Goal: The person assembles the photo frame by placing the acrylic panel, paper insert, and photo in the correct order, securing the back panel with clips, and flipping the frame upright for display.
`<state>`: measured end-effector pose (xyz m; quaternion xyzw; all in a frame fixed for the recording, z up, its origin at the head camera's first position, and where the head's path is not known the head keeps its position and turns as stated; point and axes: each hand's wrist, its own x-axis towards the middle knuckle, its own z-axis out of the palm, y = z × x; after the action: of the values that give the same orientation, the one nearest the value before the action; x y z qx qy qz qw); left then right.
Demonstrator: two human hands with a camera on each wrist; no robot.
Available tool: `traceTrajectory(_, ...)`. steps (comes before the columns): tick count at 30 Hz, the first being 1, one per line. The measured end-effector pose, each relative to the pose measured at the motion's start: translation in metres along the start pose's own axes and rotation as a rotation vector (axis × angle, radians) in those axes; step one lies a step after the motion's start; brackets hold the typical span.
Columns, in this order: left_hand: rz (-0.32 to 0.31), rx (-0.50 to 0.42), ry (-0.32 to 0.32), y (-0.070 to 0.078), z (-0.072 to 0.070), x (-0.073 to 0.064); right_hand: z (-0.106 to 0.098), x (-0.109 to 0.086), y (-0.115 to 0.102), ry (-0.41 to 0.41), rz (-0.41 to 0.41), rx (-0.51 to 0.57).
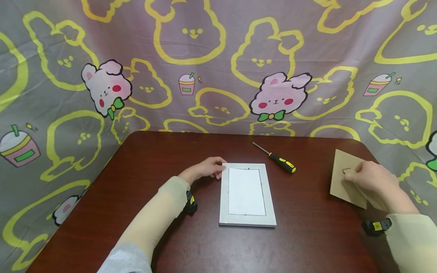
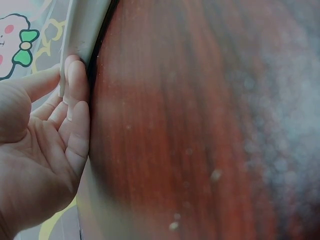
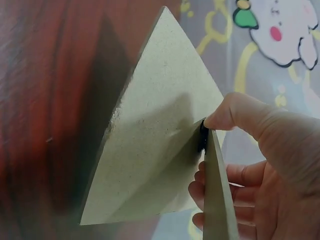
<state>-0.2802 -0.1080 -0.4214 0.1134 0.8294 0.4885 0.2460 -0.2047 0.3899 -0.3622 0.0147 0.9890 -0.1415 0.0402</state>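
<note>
A white picture frame (image 1: 224, 197) lies on the table, with a white sheet (image 1: 246, 191) inside its border and small dark marks along the opening. My left hand (image 1: 209, 168) grips its far left corner; in the left wrist view the thumb and fingers (image 2: 77, 80) pinch the edge of the frame. Off to the right, my right hand (image 1: 373, 180) holds a brown backing board (image 1: 341, 184), tilted near the table's right edge. The right wrist view shows the thumb at a dark hinge (image 3: 202, 135), pinching the board's stand leg (image 3: 218, 192), which sticks out from the board.
Beyond the frame to the right lies a screwdriver (image 1: 281, 162) with a black and yellow handle, its shaft pointing to the back left. A printed curtain (image 1: 205, 76) hangs behind the dark red wooden table (image 1: 164, 151) and along its sides.
</note>
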Motion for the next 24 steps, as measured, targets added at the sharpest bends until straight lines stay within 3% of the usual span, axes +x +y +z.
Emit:
traceTrajectory(15, 0.007, -0.001, -0.004, -0.001, 0.000, -0.001, -0.032, 0.001, -0.054, 0.160, -0.086, 0.004)
traceTrajectory(24, 0.018, -0.010, -0.007, 0.000, -0.001, -0.001, -0.042, 0.005, -0.089, 0.186, -0.141, 0.056)
